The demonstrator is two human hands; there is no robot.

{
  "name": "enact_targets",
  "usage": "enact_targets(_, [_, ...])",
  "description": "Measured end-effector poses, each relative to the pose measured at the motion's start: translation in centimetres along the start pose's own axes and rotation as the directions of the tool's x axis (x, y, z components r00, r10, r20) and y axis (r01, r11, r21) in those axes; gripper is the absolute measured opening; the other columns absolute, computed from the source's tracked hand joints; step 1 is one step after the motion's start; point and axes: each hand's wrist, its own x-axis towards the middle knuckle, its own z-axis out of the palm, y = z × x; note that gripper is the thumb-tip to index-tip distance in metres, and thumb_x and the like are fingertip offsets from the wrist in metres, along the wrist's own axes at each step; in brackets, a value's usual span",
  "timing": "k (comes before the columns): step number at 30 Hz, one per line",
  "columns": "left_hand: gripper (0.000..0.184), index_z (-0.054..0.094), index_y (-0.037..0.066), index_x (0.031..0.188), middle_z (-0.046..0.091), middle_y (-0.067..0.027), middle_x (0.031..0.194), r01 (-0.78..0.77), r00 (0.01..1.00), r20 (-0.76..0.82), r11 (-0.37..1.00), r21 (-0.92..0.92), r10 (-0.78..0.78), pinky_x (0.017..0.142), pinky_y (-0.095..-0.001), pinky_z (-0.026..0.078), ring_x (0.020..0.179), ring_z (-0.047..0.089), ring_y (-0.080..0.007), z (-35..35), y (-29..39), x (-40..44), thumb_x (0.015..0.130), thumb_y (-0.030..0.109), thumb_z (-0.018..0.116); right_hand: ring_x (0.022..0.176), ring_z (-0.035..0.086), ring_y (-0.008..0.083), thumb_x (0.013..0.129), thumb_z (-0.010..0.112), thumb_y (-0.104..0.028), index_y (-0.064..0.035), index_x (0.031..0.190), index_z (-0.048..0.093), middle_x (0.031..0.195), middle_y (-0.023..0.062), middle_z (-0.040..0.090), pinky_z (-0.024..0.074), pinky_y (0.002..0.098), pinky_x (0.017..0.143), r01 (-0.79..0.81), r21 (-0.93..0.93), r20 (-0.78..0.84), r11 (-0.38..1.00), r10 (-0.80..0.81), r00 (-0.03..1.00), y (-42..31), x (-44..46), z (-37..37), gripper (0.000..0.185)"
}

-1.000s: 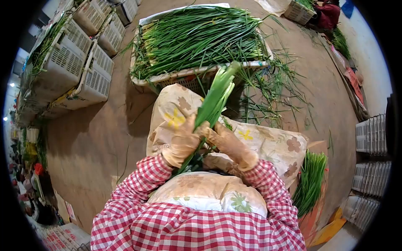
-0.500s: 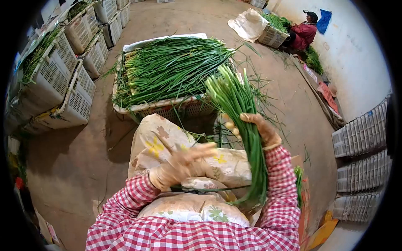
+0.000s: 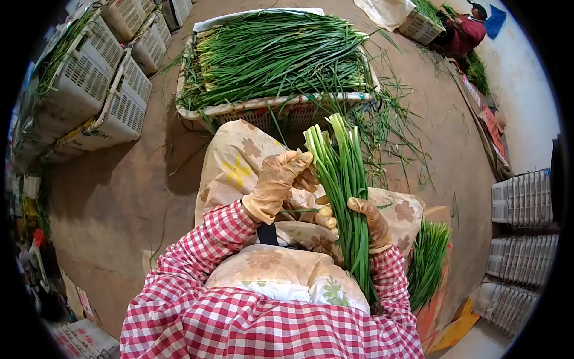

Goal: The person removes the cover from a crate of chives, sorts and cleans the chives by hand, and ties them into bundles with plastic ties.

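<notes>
My right hand (image 3: 372, 226), in a stained thin glove, is wrapped round a bunch of garlic chives (image 3: 342, 179). The pale cut ends point up and away from me, while the green leaves hang down towards my lap. Just left of the stems is my left hand (image 3: 280, 182), also gloved, its fingers curled together in a pinch near the pale ends. Whatever it may hold is hidden; a thin green blade shows below it. Beyond my knees stands a white plastic crate (image 3: 239, 107) heaped with garlic chives (image 3: 275, 57).
Stacked crates (image 3: 89, 78) with greens line the left side. More chives (image 3: 429, 260) lie by my right elbow. Loose leaves (image 3: 397, 131) litter the floor right of the heaped crate. Stacked crates (image 3: 521, 200) stand at right; another person (image 3: 466, 33) sits far right beside a crate.
My left hand has moved up and right, from a blurred sweep over my lap to beside the stems. The bunch has come lower and more upright in my right hand. The view has tilted down.
</notes>
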Motion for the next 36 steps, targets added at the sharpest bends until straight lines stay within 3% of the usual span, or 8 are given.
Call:
enact_targets(11, [0.034, 0.062, 0.008, 0.084, 0.065, -0.0046, 0.076, -0.294, 0.859, -0.374, 0.935, 0.198, 0.349, 0.053, -0.0218, 0.047, 0.061, 0.06, -0.0111, -3.3, 5.6, 0.4, 0.097, 0.033, 0.043, 0.095, 0.066, 0.0353, 0.089, 0.058, -0.035, 0.0083, 0.138, 0.03, 0.118, 0.0306, 0.056, 0.0594, 0.0378, 0.074, -0.079, 0.375, 0.301, 0.924, -0.041, 0.953, 2.0, -1.4, -2.1, 0.071])
enact_targets(18, [0.018, 0.063, 0.004, 0.107, 0.067, -0.0111, 0.097, -0.348, 0.595, -0.42, 0.691, 0.633, 0.685, 0.066, -0.0252, 0.052, 0.071, 0.063, -0.0145, -10.2, 10.6, 3.3, 0.094, 0.014, 0.054, 0.079, 0.064, 0.0145, 0.082, 0.073, -0.029, 0.0032, 0.116, 0.059, 0.102, 0.0116, 0.067, 0.0531, 0.0284, 0.072, 0.057, -0.295, -0.216, 0.954, -0.125, 0.968, 0.4, -3.9, -1.4, 0.049])
enact_targets(20, [0.029, 0.06, 0.005, 0.119, 0.062, -0.0146, 0.115, -0.165, 0.547, 0.062, 0.035, 0.986, 0.835, 0.083, -0.0284, 0.051, 0.091, 0.064, -0.0179, -8.5, 8.1, 4.4, 0.09, 0.009, 0.059, 0.081, 0.062, 0.013, 0.082, 0.074, -0.027, 0.0023, 0.115, 0.059, 0.099, 0.0093, 0.068, 0.0514, 0.0276, 0.073, 0.117, -0.426, -0.231, 0.897, -0.233, 0.945, 0.9, -3.6, -1.0, 0.047])
enact_targets(22, [0.03, 0.063, 0.002, 0.112, 0.064, -0.015, 0.11, -0.746, 0.665, 0.126, 0.648, 0.152, 0.736, 0.078, -0.0254, 0.053, 0.092, 0.065, -0.0167, -7.7, 4.7, 5.7, 0.09, 0.021, 0.063, 0.08, 0.059, 0.0101, 0.083, 0.073, -0.024, -0.0002, 0.111, 0.062, 0.093, 0.0033, 0.067, 0.0483, 0.0245, 0.072, 0.16, -0.594, -0.23, 0.788, -0.357, 0.906, 1.1, -3.5, -0.5, 0.038])
enact_targets(23, [0.026, 0.066, 0.0, 0.1, 0.067, -0.012, 0.097, -0.385, 0.909, -0.01, 0.848, 0.365, 0.417, 0.065, -0.021, 0.052, 0.081, 0.065, -0.0133, -3.6, 6.5, 2.9, 0.091, 0.024, 0.062, 0.08, 0.059, 0.0101, 0.083, 0.073, -0.024, -0.0002, 0.111, 0.062, 0.093, 0.0033, 0.067, 0.0483, 0.0245, 0.072, 0.159, -0.594, -0.23, 0.788, -0.356, 0.906, 1.2, -3.5, -0.1, 0.038])
enact_targets(25, [0.034, 0.066, -0.001, 0.088, 0.066, -0.0063, 0.073, -0.022, 0.984, -0.156, 0.926, 0.376, 0.087, 0.051, -0.0192, 0.048, 0.059, 0.061, -0.0088, 1.8, 8.1, 0.8, 0.09, 0.033, 0.064, 0.08, 0.059, 0.0102, 0.083, 0.072, -0.023, 0.0001, 0.107, 0.064, 0.092, 0.0031, 0.067, 0.0485, 0.0253, 0.072, 0.126, -0.663, -0.254, 0.738, -0.38, 0.889, 1.3, -3.6, 0.6, 0.034])
enact_targets(29, [0.041, 0.065, -0.001, 0.092, 0.068, -0.0104, 0.076, 0.1, 0.986, 0.097, 0.953, 0.284, -0.133, 0.052, -0.0223, 0.049, 0.055, 0.062, -0.0142, 3.3, 5.7, 1.7, 0.087, 0.039, 0.065, 0.079, 0.059, 0.0101, 0.084, 0.071, -0.02, 0.0004, 0.103, 0.065, 0.092, 0.0037, 0.067, 0.0482, 0.0255, 0.071, 0.093, -0.729, -0.263, 0.678, -0.402, 0.877, 2.1, -3.1, 0.0, 0.029])
enact_targets(36, [0.032, 0.062, -0.001, 0.1, 0.067, -0.0108, 0.075, 0.068, 0.969, 0.245, 0.993, -0.093, -0.044, 0.053, -0.0209, 0.052, 0.059, 0.065, -0.015, 2.0, 3.4, 1.9, 0.09, 0.029, 0.062, 0.08, 0.059, 0.0104, 0.078, 0.076, -0.035, -0.0022, 0.117, 0.056, 0.097, 0.0029, 0.063, 0.0496, 0.024, 0.071, 0.192, -0.332, -0.262, 0.924, -0.286, 0.922, 2.2, -3.1, -1.5, 0.055])
